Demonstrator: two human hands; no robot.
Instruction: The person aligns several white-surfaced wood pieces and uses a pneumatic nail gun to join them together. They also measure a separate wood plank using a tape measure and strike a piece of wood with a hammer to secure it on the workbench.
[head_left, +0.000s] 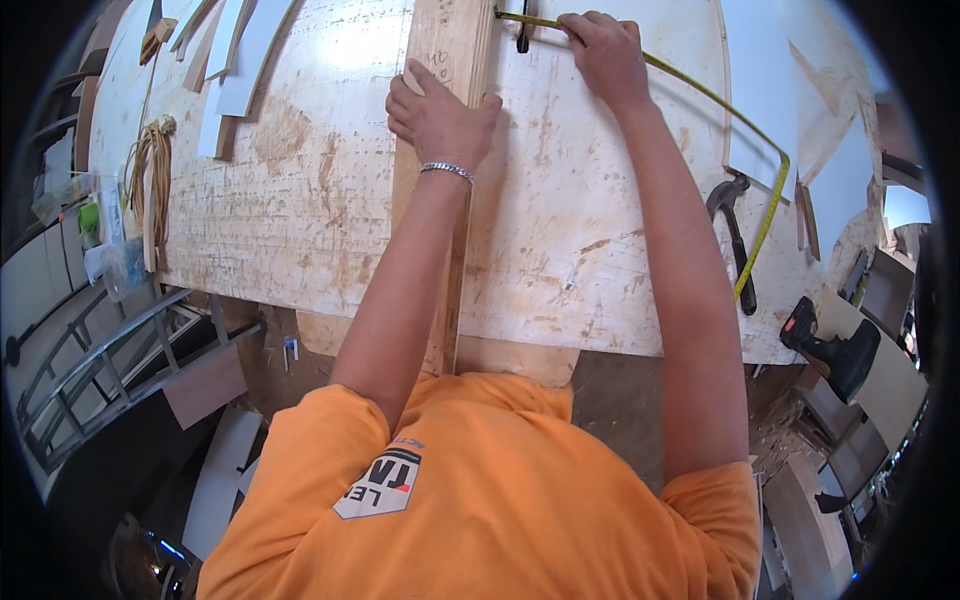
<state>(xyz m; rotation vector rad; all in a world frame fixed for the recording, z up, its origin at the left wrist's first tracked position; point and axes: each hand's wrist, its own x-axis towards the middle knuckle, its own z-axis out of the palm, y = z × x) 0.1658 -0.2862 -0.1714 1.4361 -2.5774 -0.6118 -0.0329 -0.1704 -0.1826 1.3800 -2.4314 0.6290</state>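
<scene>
- A person in an orange T-shirt [540,490], seen from above, works at a scuffed white worktable [570,250].
- A long wooden plank [450,30] runs from the top edge down toward the person's body, left of centre, with handwritten marks on its upper face.
- The left hand [440,118], a chain bracelet [447,170] at its wrist, clasps the plank crosswise: fingers apart over the left side, thumb at the right edge.
- The right hand [605,55] pinches a yellow tape-measure blade [776,200] between thumb and fingers. The blade's end meets the plank's right edge — whether it is hooked on, I cannot tell.
- From that hand the blade slants right, then bends sharply back toward the person's right arm.
- A claw hammer [738,240] with a dark handle lies just beside the bend.
- Lower right, a black cordless drill [840,350]; far left, a bundle of tan cord [152,175] near white-faced strips [240,50].
</scene>
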